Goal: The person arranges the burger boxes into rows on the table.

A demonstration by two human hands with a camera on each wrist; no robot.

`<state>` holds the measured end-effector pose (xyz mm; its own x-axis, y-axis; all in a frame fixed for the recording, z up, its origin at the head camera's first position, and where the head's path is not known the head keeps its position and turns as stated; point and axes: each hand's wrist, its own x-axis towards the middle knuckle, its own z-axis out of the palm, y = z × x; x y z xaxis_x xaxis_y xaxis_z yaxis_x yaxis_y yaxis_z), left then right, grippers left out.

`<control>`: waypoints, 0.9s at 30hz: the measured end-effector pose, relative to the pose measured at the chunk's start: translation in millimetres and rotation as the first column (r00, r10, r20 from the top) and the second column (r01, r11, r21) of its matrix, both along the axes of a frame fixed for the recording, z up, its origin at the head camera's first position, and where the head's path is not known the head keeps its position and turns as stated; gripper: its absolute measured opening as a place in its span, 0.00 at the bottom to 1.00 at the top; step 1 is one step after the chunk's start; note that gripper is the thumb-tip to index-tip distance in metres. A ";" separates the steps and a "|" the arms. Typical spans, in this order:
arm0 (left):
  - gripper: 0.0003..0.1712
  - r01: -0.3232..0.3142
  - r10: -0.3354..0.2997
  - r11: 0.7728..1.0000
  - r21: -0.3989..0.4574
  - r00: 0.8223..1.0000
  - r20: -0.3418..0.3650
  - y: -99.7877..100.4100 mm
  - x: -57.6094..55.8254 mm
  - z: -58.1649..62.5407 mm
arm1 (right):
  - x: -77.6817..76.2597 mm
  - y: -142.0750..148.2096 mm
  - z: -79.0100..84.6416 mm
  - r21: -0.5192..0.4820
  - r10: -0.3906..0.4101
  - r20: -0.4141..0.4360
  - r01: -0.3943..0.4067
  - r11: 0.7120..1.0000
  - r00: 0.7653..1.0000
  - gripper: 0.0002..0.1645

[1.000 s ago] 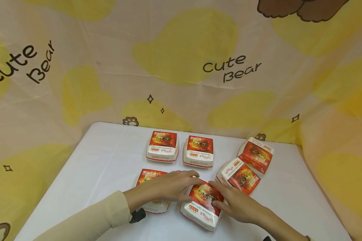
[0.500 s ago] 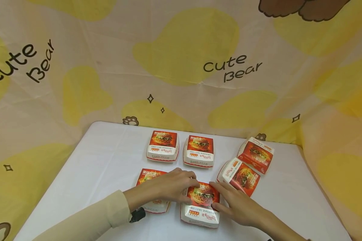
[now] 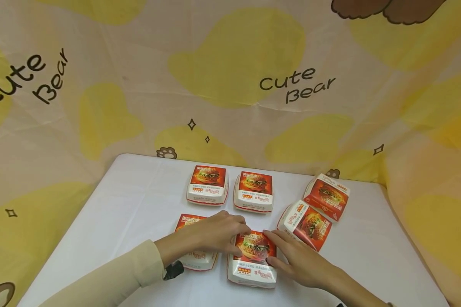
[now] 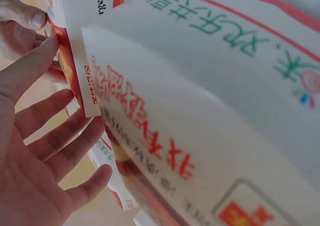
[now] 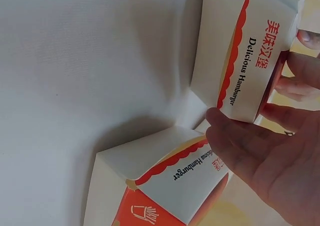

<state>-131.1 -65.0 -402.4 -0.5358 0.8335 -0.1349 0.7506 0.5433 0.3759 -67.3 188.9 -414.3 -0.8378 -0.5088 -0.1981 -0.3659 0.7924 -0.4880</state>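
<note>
Head cam: the person's L hand (image 3: 220,233) & R hand (image 3: 301,261) flank a Delicious Hamburger box (image 3: 253,263), which sits flat on the white tabletop (image 3: 126,213) btwn them. L thumb's at its L edge, L fingertips near its far edge; R thumb's at the R edge, R fingertips by the far R corner. From my L wrist feed, L fingers look fairly straight & spread; on the R wrist feed, R fingers are extended, only slightly bent, tips at the box's corner. I can't tell how hard either presses.

A front-left burger box (image 3: 199,260) is partly hidden by the L wrist, w/ its black strap (image 3: 173,270) & beige sleeve (image 3: 138,266). Beyond the hands: far-left box (image 3: 207,185) & far-mid box (image 3: 252,192), side by side, small gap. Just past R hand: skewed near-right box (image 3: 306,224), w/ far-right box (image 3: 328,196) right behind it.
</note>
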 end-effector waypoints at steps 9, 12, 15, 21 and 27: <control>0.30 -0.003 0.003 1.000 0.010 1.000 0.010 -2.4 -2.8 -1.1 | -0.1 -2.8 -1.3 0.012 -0.022 -0.021 0.022 1.000 1.000 0.41; 0.31 -0.007 0.006 1.000 0.012 1.000 0.026 -2.5 -3.5 -1.7 | -0.2 -2.7 -1.0 0.012 -0.021 -0.025 0.021 1.000 0.999 0.41; 0.32 -0.010 0.010 1.000 0.013 0.999 0.043 -2.7 -3.8 -1.4 | 0.1 -2.1 1.7 0.018 -0.021 -0.034 0.021 1.000 0.999 0.41; 0.31 -0.018 0.017 1.000 0.016 0.999 0.051 -3.4 -3.1 1.2 | -2.2 3.8 13.1 -0.010 -0.054 -0.049 0.053 0.999 0.997 0.36; 0.27 -0.024 0.024 0.998 0.063 1.000 0.008 1.2 -3.7 2.1 | -15.4 25.2 23.7 -0.104 -0.167 -0.171 0.151 0.983 0.971 0.31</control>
<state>-134.9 -63.9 -400.3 -0.5550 0.8274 -0.0860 0.7348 0.5361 0.4156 -82.7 214.1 -390.6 -0.9269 -0.3753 0.0021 -0.3264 0.8034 -0.4980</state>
